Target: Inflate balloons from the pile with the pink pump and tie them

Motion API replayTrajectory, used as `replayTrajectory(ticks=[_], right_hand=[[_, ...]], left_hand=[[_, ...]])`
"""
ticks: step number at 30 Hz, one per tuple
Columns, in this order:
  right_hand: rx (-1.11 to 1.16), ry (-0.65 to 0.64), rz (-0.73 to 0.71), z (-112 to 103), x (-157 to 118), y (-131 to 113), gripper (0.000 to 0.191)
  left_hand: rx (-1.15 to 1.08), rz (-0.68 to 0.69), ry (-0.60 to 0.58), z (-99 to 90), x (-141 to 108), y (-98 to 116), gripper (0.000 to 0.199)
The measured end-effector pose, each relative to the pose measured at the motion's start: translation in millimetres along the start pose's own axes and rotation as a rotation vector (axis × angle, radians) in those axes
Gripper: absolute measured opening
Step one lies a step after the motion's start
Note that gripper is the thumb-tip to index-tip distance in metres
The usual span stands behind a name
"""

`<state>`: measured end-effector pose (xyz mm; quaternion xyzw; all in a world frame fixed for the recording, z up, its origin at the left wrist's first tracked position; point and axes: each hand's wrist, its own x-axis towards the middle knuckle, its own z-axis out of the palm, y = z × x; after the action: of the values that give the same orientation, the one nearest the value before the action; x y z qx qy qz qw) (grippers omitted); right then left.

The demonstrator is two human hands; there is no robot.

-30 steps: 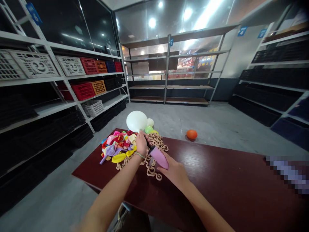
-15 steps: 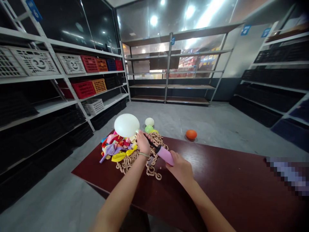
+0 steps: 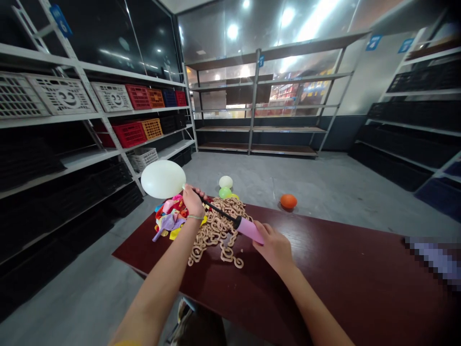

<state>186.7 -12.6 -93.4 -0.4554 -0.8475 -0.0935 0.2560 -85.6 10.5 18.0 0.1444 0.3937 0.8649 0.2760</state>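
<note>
A white inflated balloon (image 3: pixel 163 179) sticks out to the left of my left hand (image 3: pixel 194 201), whose fingers are closed around its neck and the far end of a hand balloon pump (image 3: pixel 249 230). My right hand (image 3: pixel 275 247) is wrapped round the pump's pink-purple barrel. Between my hands the black rod shows, drawn well out. Under my left hand lies a pile of limp balloons (image 3: pixel 173 218) in red, pink, purple, yellow and blue. Beside it spreads a heap of tan, chain-like curly pieces (image 3: pixel 216 230).
All this is over a dark red table (image 3: pixel 324 259). Beyond its far edge are an orange balloon (image 3: pixel 288 201), a pale balloon (image 3: pixel 225 182) and a green balloon (image 3: pixel 225 192). Shelves with crates (image 3: pixel 131 133) stand left; a metal rack (image 3: pixel 249 120) stands behind. A pixelated patch lies far right.
My left hand has moved left with the white balloon, and more of the pump's black rod shows. My right hand stays nearly in place on the barrel. The view has shifted slightly.
</note>
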Motion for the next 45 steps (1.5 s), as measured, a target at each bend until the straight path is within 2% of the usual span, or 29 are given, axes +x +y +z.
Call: replayTrajectory(ticks=[2, 6, 8, 11, 16, 19, 22, 25, 28, 32, 37, 42, 45], right_hand=[[-0.01, 0.006, 0.03, 0, -3, -4, 0.048], [-0.007, 0.009, 0.092, 0, -6, -14, 0.048], [0.005, -0.001, 0.08, 1, -7, -15, 0.051], [0.018, -0.022, 0.028, 1, -6, -10, 0.049], [0.01, -0.015, -0.006, -3, -2, 3, 0.047], [0.004, 0.014, 0.003, -6, -1, 3, 0.046], [0.014, 0.004, 0.02, -7, -3, -7, 0.044], [0.054, -0.012, 0.07, -4, -6, -20, 0.045], [0.118, -0.03, 0.154, 2, -9, -27, 0.044], [0.151, -0.076, 0.179, 6, -9, -25, 0.045], [0.137, -0.162, 0.071, -4, -2, -12, 0.048], [0.111, -0.264, 0.017, -25, 4, 2, 0.046], [0.07, -0.273, 0.012, -31, 2, 5, 0.044]], left_hand=[[-0.021, -0.014, -0.003, 4.6, -19, -10, 0.032], [-0.006, -0.06, -0.103, 11.3, -72, -51, 0.034], [0.031, -0.113, -0.141, 11.6, -87, -66, 0.034], [0.099, -0.161, -0.139, 10.1, -74, -65, 0.033], [0.118, -0.079, -0.105, 8.8, -8, -12, 0.027], [0.1, -0.034, -0.077, 9.3, 11, 9, 0.023], [0.078, -0.042, -0.046, 9.6, 2, 1, 0.023], [0.075, -0.109, -0.071, 10.5, -28, -26, 0.027], [0.109, -0.182, -0.167, 10.7, -58, -57, 0.03], [0.111, -0.225, -0.187, 7.0, -73, -80, 0.031], [0.075, -0.235, -0.128, 0.5, -59, -75, 0.03], [0.006, -0.173, -0.043, -7.2, -29, -47, 0.028], [-0.014, -0.148, -0.03, -10.4, -19, -35, 0.026]])
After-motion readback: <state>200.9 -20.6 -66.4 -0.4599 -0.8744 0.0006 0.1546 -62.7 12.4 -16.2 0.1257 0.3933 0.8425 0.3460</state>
